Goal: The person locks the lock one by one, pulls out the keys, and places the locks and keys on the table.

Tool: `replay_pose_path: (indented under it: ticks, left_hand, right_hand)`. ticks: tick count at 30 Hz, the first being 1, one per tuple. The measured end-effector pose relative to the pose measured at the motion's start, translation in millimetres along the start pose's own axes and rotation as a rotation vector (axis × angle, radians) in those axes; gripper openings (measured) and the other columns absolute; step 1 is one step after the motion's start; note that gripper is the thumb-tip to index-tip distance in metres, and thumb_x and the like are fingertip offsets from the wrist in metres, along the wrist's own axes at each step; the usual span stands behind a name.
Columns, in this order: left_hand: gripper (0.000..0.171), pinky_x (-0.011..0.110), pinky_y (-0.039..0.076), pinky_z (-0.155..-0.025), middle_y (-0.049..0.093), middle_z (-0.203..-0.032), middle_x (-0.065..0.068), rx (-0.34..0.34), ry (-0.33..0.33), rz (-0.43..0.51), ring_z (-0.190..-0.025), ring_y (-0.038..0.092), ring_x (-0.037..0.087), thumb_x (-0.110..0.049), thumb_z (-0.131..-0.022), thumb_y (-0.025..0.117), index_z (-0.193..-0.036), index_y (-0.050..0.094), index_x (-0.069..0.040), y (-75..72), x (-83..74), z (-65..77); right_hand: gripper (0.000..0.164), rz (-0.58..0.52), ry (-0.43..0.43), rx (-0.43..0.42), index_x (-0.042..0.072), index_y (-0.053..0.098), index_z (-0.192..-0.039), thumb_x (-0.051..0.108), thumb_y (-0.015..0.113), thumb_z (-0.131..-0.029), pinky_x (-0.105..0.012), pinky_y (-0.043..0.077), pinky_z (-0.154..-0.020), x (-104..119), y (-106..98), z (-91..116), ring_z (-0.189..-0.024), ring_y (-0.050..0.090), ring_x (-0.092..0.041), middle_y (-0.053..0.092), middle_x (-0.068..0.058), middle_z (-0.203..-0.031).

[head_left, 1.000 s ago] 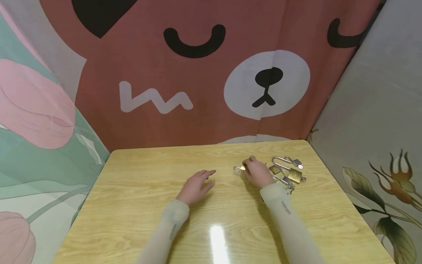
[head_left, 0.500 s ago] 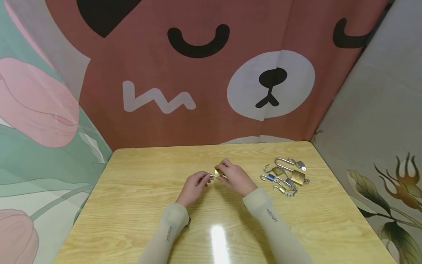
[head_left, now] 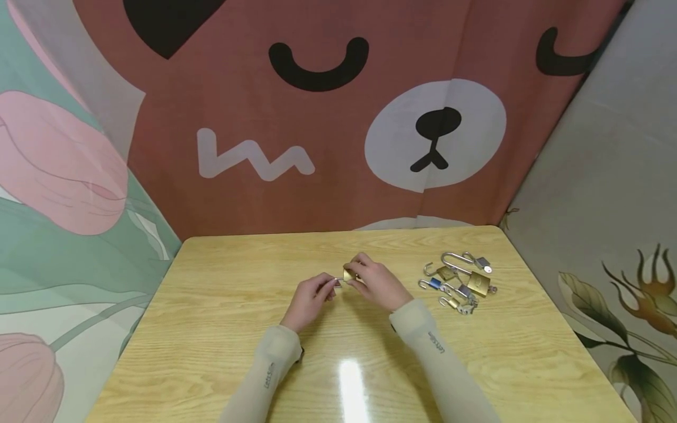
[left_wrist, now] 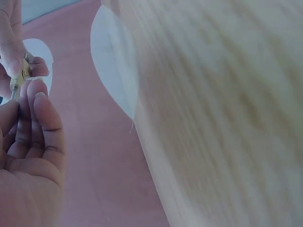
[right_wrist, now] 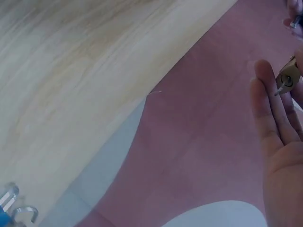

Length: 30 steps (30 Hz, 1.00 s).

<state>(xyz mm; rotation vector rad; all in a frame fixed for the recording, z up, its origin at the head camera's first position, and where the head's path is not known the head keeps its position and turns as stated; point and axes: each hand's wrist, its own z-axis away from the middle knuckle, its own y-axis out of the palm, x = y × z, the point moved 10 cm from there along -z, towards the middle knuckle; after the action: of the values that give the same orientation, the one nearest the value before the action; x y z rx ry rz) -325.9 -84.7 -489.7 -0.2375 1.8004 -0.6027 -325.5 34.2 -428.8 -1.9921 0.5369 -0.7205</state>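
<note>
Over the middle of the table, both hands hold one small brass padlock point(head_left: 347, 274). My right hand point(head_left: 379, 285) pinches its body between thumb and fingers. From the other side, my left hand point(head_left: 309, 298) pinches the silver shackle; the left wrist view shows this shackle point(left_wrist: 15, 91) running down to the thumb. In the right wrist view, a thin silver piece point(right_wrist: 282, 87) sticks out of the round keyhole end of the brass body. Fingers cover part of the padlock in every view.
Several loose padlocks lie in a group at the right of the wooden table point(head_left: 222, 305): a large brass padlock point(head_left: 478, 284), a blue padlock point(head_left: 435, 284) and a small brass padlock point(head_left: 452, 303) among them, some with keys. A printed curtain point(head_left: 238, 205) hangs behind the table.
My right hand has carried the brass padlock left from beside the group to the middle. My left hand has closed its fingers on the shackle. Over the last half second both hands barely move.
</note>
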Motion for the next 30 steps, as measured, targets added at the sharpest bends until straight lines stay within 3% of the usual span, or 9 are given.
replay_pose_path:
  ticks: [8, 14, 17, 23, 30]
  left_hand:
    - [0.032, 0.037, 0.061, -0.072, 0.069, -0.086, 0.020, -0.024, 0.008, 0.006, -0.077, 0.066, 0.026, -0.027, -0.105, 0.045, -0.103, 0.068, -0.005, -4.7, -6.8, -4.5]
    - [0.034, 0.030, 0.059, -0.067, 0.069, -0.083, 0.015, -0.061, 0.004, -0.006, -0.073, 0.064, 0.020, -0.031, -0.105, 0.045, -0.100, 0.067, -0.006, -6.1, -6.5, -4.8]
    - [0.033, 0.028, 0.057, -0.064, 0.068, -0.079, 0.011, -0.071, 0.017, -0.006, -0.070, 0.063, 0.021, -0.032, -0.105, 0.044, -0.096, 0.066, -0.009, -6.2, -7.1, -3.9]
    - [0.036, 0.022, 0.038, -0.047, 0.051, -0.062, 0.000, -0.089, 0.066, -0.049, -0.052, 0.045, 0.015, -0.034, -0.106, 0.042, -0.085, 0.060, -0.011, -6.5, -11.9, -3.2]
    - [0.037, 0.020, 0.029, -0.049, 0.039, -0.061, -0.002, -0.104, 0.058, -0.094, -0.052, 0.032, 0.009, -0.035, -0.106, 0.040, -0.078, 0.050, -0.014, -7.1, -12.6, -2.6]
  right_hand:
    - [0.029, -0.159, 0.077, 0.023, 0.008, 0.065, -0.124, 0.020, 0.059, -0.099, -0.029, 0.059, -0.076, -12, 6, 2, -0.090, 0.059, -0.009, 0.059, -0.004, -0.110]
    - [0.026, -0.372, 0.158, 0.060, 0.008, 0.064, -0.119, 0.020, 0.046, -0.105, -0.031, 0.060, -0.072, -21, 20, 6, -0.081, 0.064, -0.009, 0.065, -0.006, -0.106]
    - [0.026, -0.512, 0.227, 0.055, 0.007, 0.064, -0.115, 0.022, 0.044, -0.106, -0.037, 0.060, -0.067, -26, 24, 8, -0.073, 0.065, -0.012, 0.069, -0.012, -0.095]
    - [0.028, -0.676, 0.297, -0.011, 0.000, 0.066, -0.111, 0.022, 0.050, -0.103, -0.053, 0.058, -0.065, -33, 24, 10, -0.063, 0.066, -0.015, 0.071, -0.022, -0.084]
    - [0.026, -0.767, 0.323, -0.029, -0.004, 0.066, -0.111, 0.017, 0.054, -0.101, -0.053, 0.060, -0.066, -33, 24, 10, -0.063, 0.068, -0.016, 0.072, -0.021, -0.087]
